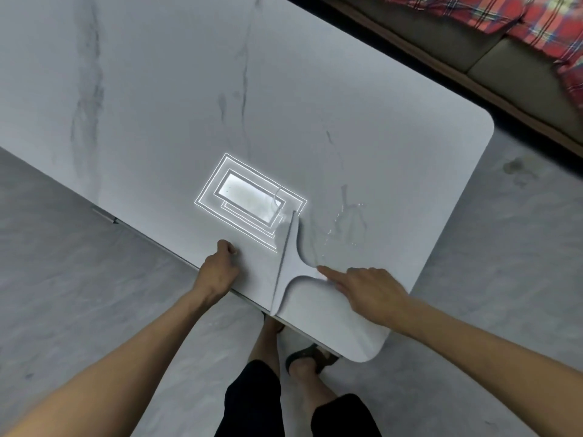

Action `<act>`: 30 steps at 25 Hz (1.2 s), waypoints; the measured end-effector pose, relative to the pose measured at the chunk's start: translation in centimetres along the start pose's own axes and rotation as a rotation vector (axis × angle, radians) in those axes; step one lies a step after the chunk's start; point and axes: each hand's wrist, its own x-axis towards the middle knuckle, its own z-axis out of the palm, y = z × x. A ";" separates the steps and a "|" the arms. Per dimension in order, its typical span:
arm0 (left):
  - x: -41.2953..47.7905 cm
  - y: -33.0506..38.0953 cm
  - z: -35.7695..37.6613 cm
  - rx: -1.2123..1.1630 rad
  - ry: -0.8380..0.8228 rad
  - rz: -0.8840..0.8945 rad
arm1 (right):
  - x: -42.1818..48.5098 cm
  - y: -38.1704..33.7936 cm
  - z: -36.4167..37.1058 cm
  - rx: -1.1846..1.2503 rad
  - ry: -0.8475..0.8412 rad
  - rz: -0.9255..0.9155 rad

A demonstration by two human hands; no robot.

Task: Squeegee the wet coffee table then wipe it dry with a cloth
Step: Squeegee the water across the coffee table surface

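Observation:
A white squeegee [288, 263] stands with its long blade on the white marble-look coffee table [164, 99], near the front edge. My right hand [366, 291] grips its handle, with the forefinger stretched along it. Right of the blade, streaks and drops of water [345, 216] glisten on the tabletop. My left hand [219, 269] rests as a loose fist on the table's front edge, left of the squeegee, with nothing in it. No cloth is in view.
A ceiling lamp's bright rectangular reflection [249, 200] lies on the tabletop beside the blade's far end. A brown sofa [492, 58] with a red plaid blanket [536, 23] stands beyond the table's far right. Grey tiled floor [63, 279] surrounds the table; my sandalled feet [309, 357] are under its front corner.

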 end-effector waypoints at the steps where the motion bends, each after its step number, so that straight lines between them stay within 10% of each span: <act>1: -0.3 0.1 0.3 0.000 -0.008 0.007 | -1.0 1.6 -0.4 -0.023 -0.005 0.029; 7: -0.6 3.1 2.0 0.020 -0.067 0.099 | -4.8 7.5 -4.2 -0.006 -0.002 0.208; 16: 4.2 11.1 1.4 -0.069 0.069 0.191 | 8.0 13.7 -13.2 0.765 0.505 0.638; 30: 7.9 7.7 -4.4 -0.038 0.094 0.016 | 8.0 3.7 -5.8 0.284 0.242 0.182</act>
